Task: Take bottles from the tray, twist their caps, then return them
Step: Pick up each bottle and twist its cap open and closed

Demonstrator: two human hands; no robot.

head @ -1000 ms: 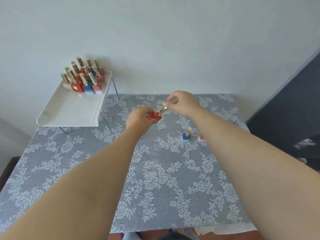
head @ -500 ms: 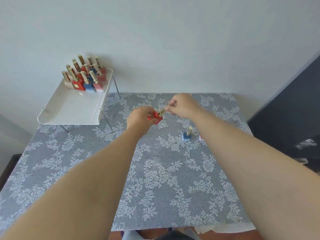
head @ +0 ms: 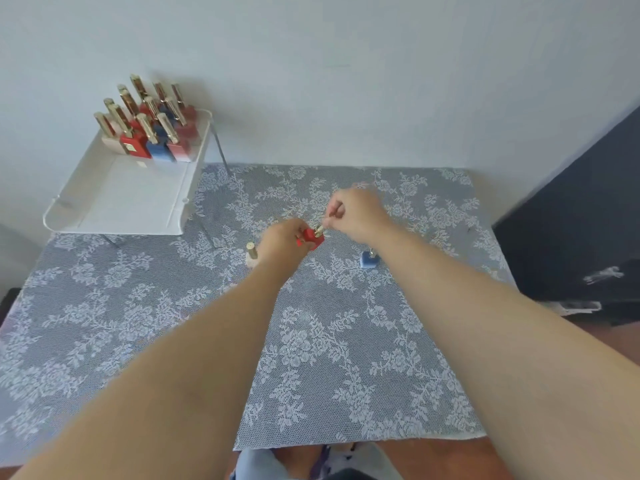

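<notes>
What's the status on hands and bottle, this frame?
Left hand grips red bottle; right hand pinches its gold cap. Blue bottle and pale bottle stand on table, clear of the hands.

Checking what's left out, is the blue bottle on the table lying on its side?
No, the blue bottle stands upright on the tablecloth, gold cap up.

A home room — lace-patterned tablecloth [head: 329, 341], plain white wall [head: 346, 81], white tray [head: 138, 199] of bottles [head: 149, 123] at ten o'clock.
</notes>
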